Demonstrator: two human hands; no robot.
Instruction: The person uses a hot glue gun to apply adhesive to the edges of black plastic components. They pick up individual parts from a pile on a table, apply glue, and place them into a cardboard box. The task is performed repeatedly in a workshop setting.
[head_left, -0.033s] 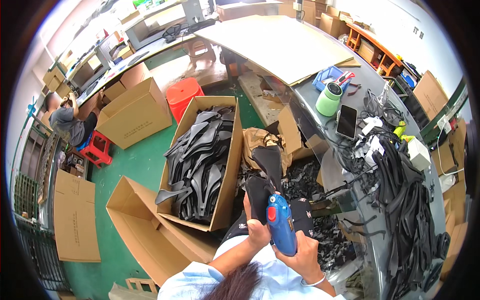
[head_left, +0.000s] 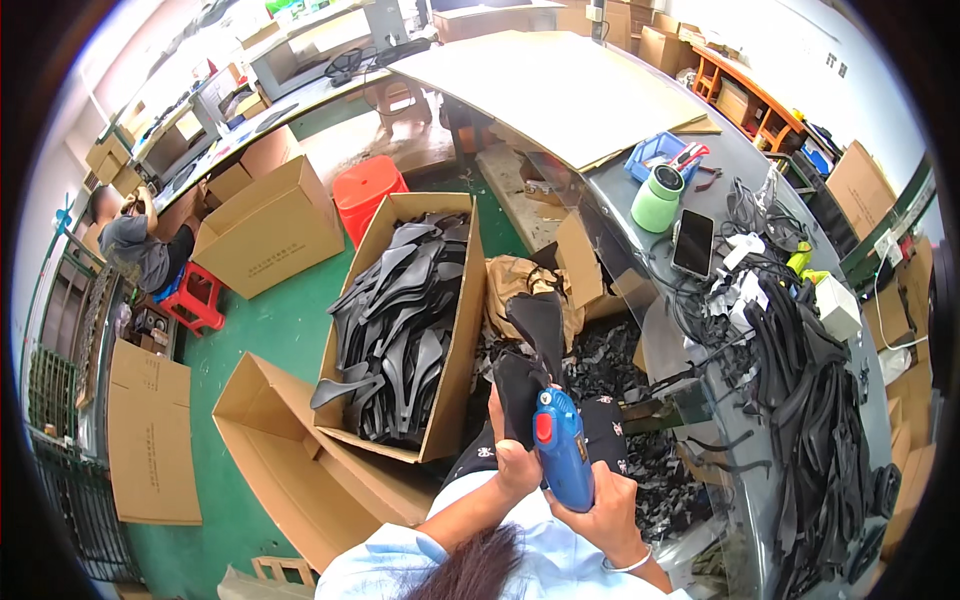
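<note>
My right hand [head_left: 603,512] grips a blue handheld tool [head_left: 560,450] with a red button, held upright in front of my chest. My left hand [head_left: 514,462] is closed on a black curved flat piece [head_left: 522,392], which sits just left of the tool's tip and touches it. A second black piece [head_left: 540,322] stands up behind it. An open cardboard box [head_left: 455,392] full of similar black pieces [head_left: 400,320] stands on the green floor directly to my left.
An open cardboard box [head_left: 280,460] lies on its side at lower left. The grey table [head_left: 620,190] to my right carries black straps [head_left: 810,400], a phone [head_left: 693,243] and a green cup [head_left: 657,198]. A red stool [head_left: 367,190] and another person [head_left: 135,245] are at far left.
</note>
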